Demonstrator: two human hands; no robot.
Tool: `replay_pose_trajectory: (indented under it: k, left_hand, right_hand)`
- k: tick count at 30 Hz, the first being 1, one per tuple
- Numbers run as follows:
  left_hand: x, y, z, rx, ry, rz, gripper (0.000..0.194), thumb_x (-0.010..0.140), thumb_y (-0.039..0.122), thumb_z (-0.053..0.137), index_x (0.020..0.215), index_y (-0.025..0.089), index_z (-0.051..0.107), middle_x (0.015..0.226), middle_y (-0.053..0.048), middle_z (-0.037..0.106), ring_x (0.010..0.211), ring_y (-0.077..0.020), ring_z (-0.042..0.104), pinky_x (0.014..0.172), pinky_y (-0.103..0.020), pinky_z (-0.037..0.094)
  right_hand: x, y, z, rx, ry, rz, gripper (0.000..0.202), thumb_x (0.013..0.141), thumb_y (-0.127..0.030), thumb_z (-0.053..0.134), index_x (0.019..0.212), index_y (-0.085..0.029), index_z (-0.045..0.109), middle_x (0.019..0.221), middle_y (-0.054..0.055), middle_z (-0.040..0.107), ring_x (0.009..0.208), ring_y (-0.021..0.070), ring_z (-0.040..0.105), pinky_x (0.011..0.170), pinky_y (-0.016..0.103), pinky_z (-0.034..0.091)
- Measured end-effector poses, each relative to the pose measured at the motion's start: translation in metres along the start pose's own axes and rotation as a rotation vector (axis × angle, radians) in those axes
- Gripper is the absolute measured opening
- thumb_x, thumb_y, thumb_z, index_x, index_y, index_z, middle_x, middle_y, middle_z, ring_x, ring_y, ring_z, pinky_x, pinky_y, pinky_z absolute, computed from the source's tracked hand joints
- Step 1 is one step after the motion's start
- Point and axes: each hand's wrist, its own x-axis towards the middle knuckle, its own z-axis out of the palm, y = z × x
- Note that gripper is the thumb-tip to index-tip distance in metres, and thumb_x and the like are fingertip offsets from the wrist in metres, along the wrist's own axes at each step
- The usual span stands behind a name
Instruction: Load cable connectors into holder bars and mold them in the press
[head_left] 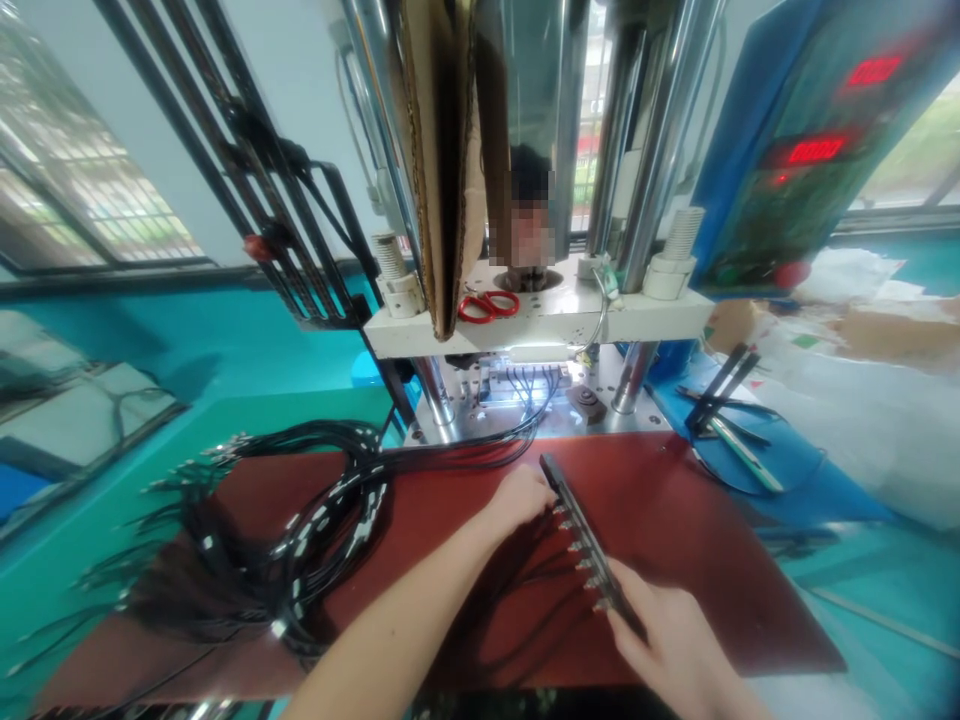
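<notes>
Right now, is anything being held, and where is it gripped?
Yes: the right hand grips the dark bar by its near end. The left hand is at its far end; its exact hold is unclear.

Barred windows (90, 150) above teal wall (247, 340)

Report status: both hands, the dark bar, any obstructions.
Right hand gripping dark bar, near end. Left hand at its far end, grip unclear. Coiled black cables off left, apart from bar.
</notes>
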Motion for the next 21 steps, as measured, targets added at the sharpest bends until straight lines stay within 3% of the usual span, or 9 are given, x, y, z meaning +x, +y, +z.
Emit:
replay_pose_trajectory:
  k: [5, 10, 12, 15, 18, 21]
  left_hand:
    - [-0.006, 0.005, 0.002, 0.159, 0.053, 0.080, 0.016, 0.065, 0.020, 0.048, 0.058, 0.015, 0.060, 0.053, -0.002, 0.055, 0.051, -0.0124, 0.051, 0.049, -0.022, 0.036]
    - [-0.015, 0.017, -0.013, 0.360, 0.136, 0.171, 0.026, 0.076, 0.027, 0.042, 0.067, 0.014, 0.062, 0.076, -0.013, 0.062, 0.080, -0.0248, 0.056, 0.073, -0.036, 0.040]
    - [-0.015, 0.020, -0.027, 0.440, 0.221, 0.190, 0.029, 0.080, 0.028, 0.038, 0.075, 0.013, 0.062, 0.084, -0.016, 0.060, 0.088, -0.0287, 0.052, 0.078, -0.042, 0.037]
    - [-0.009, 0.014, -0.046, 0.592, 0.496, 0.244, 0.027, 0.083, 0.027, 0.035, 0.091, 0.015, 0.058, 0.096, -0.013, 0.056, 0.098, -0.0269, 0.046, 0.083, -0.040, 0.036]
    - [0.002, -0.003, -0.047, 0.662, 0.742, 0.227, 0.035, 0.081, 0.036, 0.044, 0.109, 0.016, 0.050, 0.109, -0.010, 0.051, 0.104, -0.0256, 0.041, 0.086, -0.036, 0.034]
    - [0.014, -0.020, -0.035, 0.676, 0.756, 0.174, 0.052, 0.078, 0.049, 0.046, 0.116, 0.014, 0.045, 0.107, -0.011, 0.051, 0.103, -0.0267, 0.041, 0.084, -0.037, 0.034]
  right_hand:
    - [0.001, -0.002, -0.001, -0.066, -0.007, -0.074, 0.041, 0.078, -0.017, 0.037, 0.118, -0.018, 0.045, 0.073, 0.003, 0.067, 0.063, 0.0181, 0.064, 0.059, 0.025, 0.050]
    - [-0.002, -0.007, 0.005, -0.139, -0.038, 0.033, 0.034, 0.078, -0.017, 0.039, 0.110, -0.019, 0.049, 0.068, 0.002, 0.066, 0.057, 0.0187, 0.063, 0.051, 0.025, 0.047]
    - [-0.004, -0.008, 0.003, -0.158, -0.052, 0.071, 0.033, 0.078, -0.019, 0.041, 0.110, -0.020, 0.050, 0.066, 0.001, 0.066, 0.055, 0.0192, 0.063, 0.050, 0.026, 0.045]
    - [0.000, -0.008, -0.010, -0.122, -0.102, 0.080, 0.030, 0.076, -0.026, 0.048, 0.105, -0.022, 0.054, 0.066, 0.001, 0.066, 0.056, 0.0195, 0.063, 0.050, 0.025, 0.044]
    - [0.026, -0.001, -0.031, -0.056, -0.139, 0.055, 0.022, 0.074, -0.036, 0.053, 0.091, -0.023, 0.061, 0.065, 0.001, 0.066, 0.060, 0.0194, 0.062, 0.051, 0.024, 0.043]
    - [0.082, 0.017, -0.045, 0.018, -0.037, 0.062, 0.022, 0.077, -0.035, 0.050, 0.088, -0.021, 0.064, 0.069, 0.002, 0.066, 0.066, 0.0184, 0.061, 0.057, 0.025, 0.044]
